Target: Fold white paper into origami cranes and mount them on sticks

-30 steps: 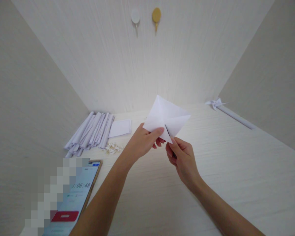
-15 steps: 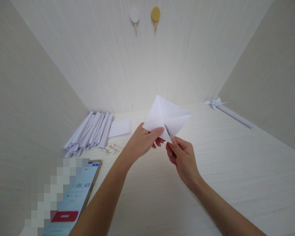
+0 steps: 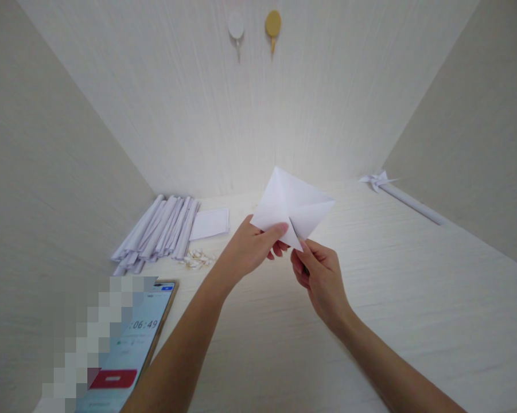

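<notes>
A white paper square (image 3: 303, 198), creased along its diagonals, is held up in the air with a corner upward. My left hand (image 3: 253, 244) is closed on its lower left side, thumb on top and fingers beneath. A cut runs from the bottom corner towards the middle of the sheet. My right hand (image 3: 321, 272) is closed at that bottom corner, its thumb by the cut. In its curled fingers is a dark tool (image 3: 305, 269) that looks like scissors, almost wholly hidden by the hand and paper.
Rolled paper sticks (image 3: 159, 229) lie piled at the left, beside stacked paper squares (image 3: 210, 223) and small white-and-gold pieces (image 3: 195, 259). A phone (image 3: 133, 344) showing a timer is nearer. A paper pinwheel (image 3: 377, 180) on a stick rests by the right wall. Two hooks (image 3: 272, 24) hang on the back wall.
Both hands and the paper stay almost where they were. The dark line along the cut looks thinner and fainter now.
</notes>
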Demonstrator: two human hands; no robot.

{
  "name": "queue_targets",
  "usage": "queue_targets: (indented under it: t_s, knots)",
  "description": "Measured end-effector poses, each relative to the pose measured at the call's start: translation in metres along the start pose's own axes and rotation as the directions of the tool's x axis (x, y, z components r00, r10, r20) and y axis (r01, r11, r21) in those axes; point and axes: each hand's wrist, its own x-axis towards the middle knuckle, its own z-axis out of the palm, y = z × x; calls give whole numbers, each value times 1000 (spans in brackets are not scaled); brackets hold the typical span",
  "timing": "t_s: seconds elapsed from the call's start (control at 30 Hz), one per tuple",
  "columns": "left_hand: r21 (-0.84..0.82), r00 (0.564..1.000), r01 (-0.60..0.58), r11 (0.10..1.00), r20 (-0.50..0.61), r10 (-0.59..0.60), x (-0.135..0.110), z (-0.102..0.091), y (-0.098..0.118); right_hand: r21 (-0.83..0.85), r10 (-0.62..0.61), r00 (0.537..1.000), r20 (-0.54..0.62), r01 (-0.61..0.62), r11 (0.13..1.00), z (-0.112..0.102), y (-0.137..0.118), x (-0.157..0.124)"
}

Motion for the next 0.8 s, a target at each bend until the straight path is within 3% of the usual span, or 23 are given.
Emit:
queue_targets:
  t_s: [0.27,0.43,0.57,0.7,0.8]
  knots:
    - [-60,985,7,998,-172,-17,6,-8,0,-25,66,992,105,-64,998,6,2,-2]
    - [-80,929,-31,996,-370,-1,8,-24,-1,-67,99,989,115,-91,994,9,12,-2]
    - [-118,888,-74,990,-460,12,12,-38,-8,32,94,989,116,-99,995,10,20,-2]
    - [-78,855,-126,989,-515,68,17,-45,-17,203,37,990,135,-65,977,8,23,0]
    - [-36,856,-117,992,-510,82,17,-46,-19,191,-44,990,132,18,981,5,20,4]
